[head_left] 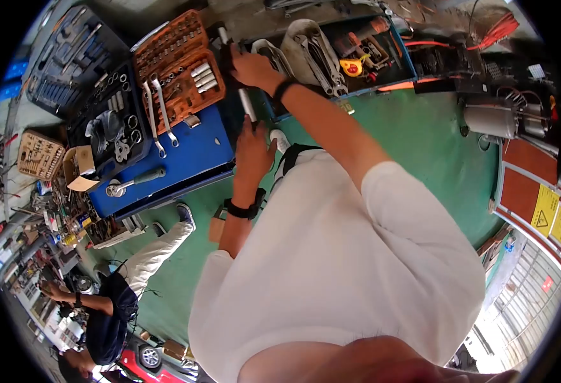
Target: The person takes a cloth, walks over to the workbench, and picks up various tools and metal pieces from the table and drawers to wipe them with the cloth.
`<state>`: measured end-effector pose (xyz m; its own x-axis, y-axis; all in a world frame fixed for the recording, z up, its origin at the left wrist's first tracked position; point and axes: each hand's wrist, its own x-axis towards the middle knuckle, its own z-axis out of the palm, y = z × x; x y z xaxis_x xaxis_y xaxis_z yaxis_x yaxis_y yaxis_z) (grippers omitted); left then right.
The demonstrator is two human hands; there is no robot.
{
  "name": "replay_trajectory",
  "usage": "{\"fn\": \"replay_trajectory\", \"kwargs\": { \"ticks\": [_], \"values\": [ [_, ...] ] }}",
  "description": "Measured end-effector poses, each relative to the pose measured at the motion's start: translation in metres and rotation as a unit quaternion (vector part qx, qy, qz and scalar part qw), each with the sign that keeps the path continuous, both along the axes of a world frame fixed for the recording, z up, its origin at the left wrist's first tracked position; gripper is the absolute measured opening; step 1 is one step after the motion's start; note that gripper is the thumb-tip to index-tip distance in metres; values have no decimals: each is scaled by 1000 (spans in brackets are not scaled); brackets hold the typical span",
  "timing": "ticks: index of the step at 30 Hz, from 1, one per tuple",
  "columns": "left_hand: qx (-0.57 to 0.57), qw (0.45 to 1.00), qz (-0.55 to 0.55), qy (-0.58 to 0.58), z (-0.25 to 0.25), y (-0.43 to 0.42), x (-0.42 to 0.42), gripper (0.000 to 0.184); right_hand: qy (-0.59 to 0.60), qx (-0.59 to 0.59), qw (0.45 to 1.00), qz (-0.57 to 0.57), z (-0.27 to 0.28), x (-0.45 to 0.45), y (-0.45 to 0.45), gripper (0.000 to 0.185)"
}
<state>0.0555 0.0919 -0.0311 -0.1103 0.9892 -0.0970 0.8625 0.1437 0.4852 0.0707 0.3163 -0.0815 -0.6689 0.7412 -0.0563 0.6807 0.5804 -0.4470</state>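
Observation:
My left hand point(253, 150), with a black watch on the wrist, is closed around the lower end of a silver metal tube point(246, 102), which looks like a long socket. Farther out, my right hand point(255, 69), a black band on its wrist, has its fingers curled at a second silver tube point(223, 35); shadow partly hides that grip. Just left of both hands lies an open orange socket case point(181, 110) with several bright sockets in it. Two ring spanners point(160, 115) rest across its edge. A ratchet point(135, 181) lies on the blue cabinet top point(194, 150).
A large dark tool case point(76, 60) stands open at the left. Beyond my right forearm is a blue drawer point(373, 87) holding spanners and a yellow tape measure point(352, 67). Another person point(111, 306) works at the cluttered bench lower left. Green floor point(420, 140) extends to the right.

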Motion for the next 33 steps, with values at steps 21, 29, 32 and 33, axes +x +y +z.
{"fn": "replay_trajectory", "kwargs": {
  "ticks": [21,29,32,33],
  "values": [
    [108,952,176,-224,-52,98,231,94,198,-154,902,350,32,346,24,47],
    [78,969,-86,-218,-74,174,322,67,48,-139,967,206,-40,527,104,48],
    [52,983,-99,-144,-127,169,300,45,-29,-81,996,-17,-72,573,163,47],
    [-24,982,-45,-184,-132,165,288,42,-74,-74,993,-63,-80,586,184,48]
  ]
}}
